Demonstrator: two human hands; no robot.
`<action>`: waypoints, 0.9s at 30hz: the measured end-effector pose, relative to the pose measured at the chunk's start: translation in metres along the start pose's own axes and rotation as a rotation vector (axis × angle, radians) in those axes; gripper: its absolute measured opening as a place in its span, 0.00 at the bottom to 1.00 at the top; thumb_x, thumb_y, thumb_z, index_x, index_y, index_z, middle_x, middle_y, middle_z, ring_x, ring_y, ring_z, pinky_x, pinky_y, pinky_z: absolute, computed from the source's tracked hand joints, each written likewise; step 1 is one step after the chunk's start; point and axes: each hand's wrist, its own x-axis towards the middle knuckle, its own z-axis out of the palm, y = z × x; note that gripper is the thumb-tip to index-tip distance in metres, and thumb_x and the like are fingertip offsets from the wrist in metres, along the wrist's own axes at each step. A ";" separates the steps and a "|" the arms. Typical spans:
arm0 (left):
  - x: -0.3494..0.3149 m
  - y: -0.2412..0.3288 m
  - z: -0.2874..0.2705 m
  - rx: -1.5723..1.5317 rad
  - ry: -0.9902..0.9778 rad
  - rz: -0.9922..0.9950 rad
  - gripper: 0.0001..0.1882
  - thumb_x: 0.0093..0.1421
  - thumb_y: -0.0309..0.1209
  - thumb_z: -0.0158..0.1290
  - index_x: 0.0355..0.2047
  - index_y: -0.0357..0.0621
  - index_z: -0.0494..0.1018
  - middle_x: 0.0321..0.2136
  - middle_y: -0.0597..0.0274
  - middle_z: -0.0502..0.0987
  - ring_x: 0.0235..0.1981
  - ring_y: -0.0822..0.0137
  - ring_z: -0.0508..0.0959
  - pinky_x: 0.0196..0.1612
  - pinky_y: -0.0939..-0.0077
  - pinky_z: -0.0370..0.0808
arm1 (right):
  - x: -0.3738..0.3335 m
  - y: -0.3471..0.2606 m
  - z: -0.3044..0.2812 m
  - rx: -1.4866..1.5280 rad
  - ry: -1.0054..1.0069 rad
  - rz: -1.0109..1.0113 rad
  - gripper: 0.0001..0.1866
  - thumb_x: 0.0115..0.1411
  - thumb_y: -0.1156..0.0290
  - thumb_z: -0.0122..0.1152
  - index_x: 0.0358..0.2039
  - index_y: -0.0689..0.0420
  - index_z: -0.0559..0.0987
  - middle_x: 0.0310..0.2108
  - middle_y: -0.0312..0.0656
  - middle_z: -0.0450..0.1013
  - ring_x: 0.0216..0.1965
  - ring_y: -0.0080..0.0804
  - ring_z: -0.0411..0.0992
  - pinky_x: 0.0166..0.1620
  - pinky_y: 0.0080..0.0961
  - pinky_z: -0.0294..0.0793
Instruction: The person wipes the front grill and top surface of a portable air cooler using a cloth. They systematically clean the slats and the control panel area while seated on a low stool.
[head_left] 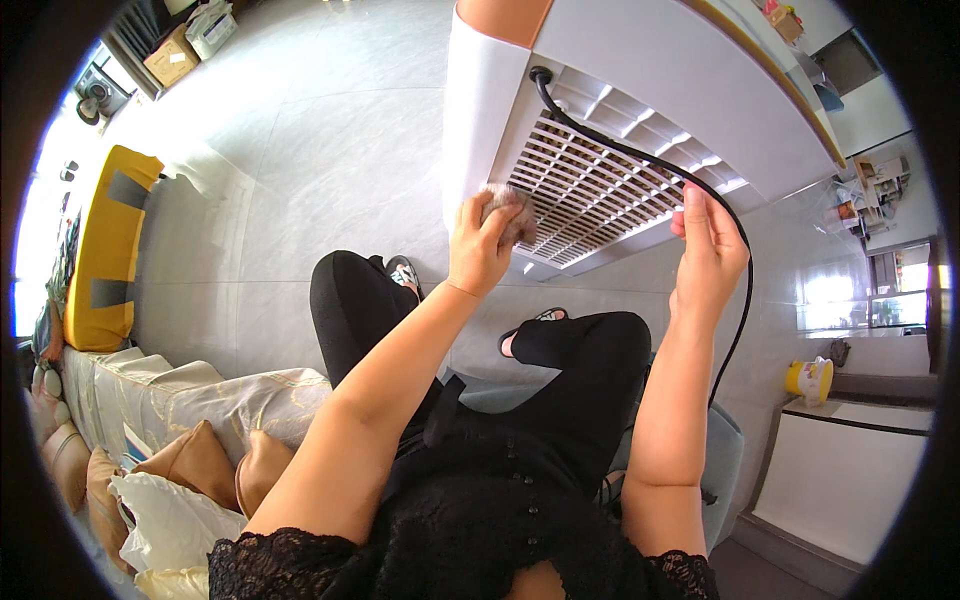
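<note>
Cloth (521,217) fills outstretched left grip (481,246); raised right grip (713,252) at cord (640,154), hold unclear.

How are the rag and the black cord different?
The rag is greyish-brown, but the cord is black. The rag is bunched up, but the cord is long and thin. The left hand grips the rag; the cord runs past the right hand. Both overlap the white grille in this view.

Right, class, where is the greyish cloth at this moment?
In the head view, slightly above centre, the greyish cloth is in the left hand, at the lower-left edge of the white grille.
</note>
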 end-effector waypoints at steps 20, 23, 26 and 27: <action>0.112 0.057 -0.035 -0.020 0.386 0.005 0.16 0.48 0.21 0.60 0.39 0.43 0.74 0.39 0.54 0.75 0.42 0.50 0.71 0.45 0.62 0.70 | -0.005 0.011 -0.005 0.021 0.002 0.039 0.15 0.60 0.69 0.64 0.41 0.68 0.79 0.30 0.35 0.75 0.30 0.16 0.69 0.35 0.13 0.68; 0.107 0.024 -0.025 0.071 0.373 0.151 0.22 0.41 0.19 0.62 0.40 0.45 0.73 0.40 0.56 0.75 0.45 0.49 0.69 0.47 0.61 0.69 | -0.002 0.008 -0.003 0.000 -0.009 0.032 0.14 0.60 0.70 0.64 0.41 0.68 0.79 0.33 0.37 0.76 0.32 0.17 0.71 0.38 0.13 0.70; 0.042 -0.025 0.000 0.106 0.204 0.074 0.28 0.36 0.17 0.62 0.41 0.47 0.71 0.41 0.56 0.74 0.48 0.45 0.67 0.51 0.54 0.66 | -0.002 0.013 -0.006 -0.039 0.001 -0.009 0.14 0.60 0.71 0.63 0.42 0.68 0.79 0.34 0.38 0.76 0.34 0.17 0.72 0.39 0.14 0.70; 0.014 -0.041 0.009 0.097 0.155 -0.032 0.28 0.36 0.17 0.62 0.41 0.47 0.69 0.42 0.55 0.74 0.49 0.44 0.66 0.51 0.53 0.66 | 0.000 0.014 -0.008 -0.037 -0.010 -0.037 0.13 0.60 0.72 0.63 0.42 0.68 0.79 0.34 0.38 0.77 0.34 0.18 0.72 0.39 0.14 0.70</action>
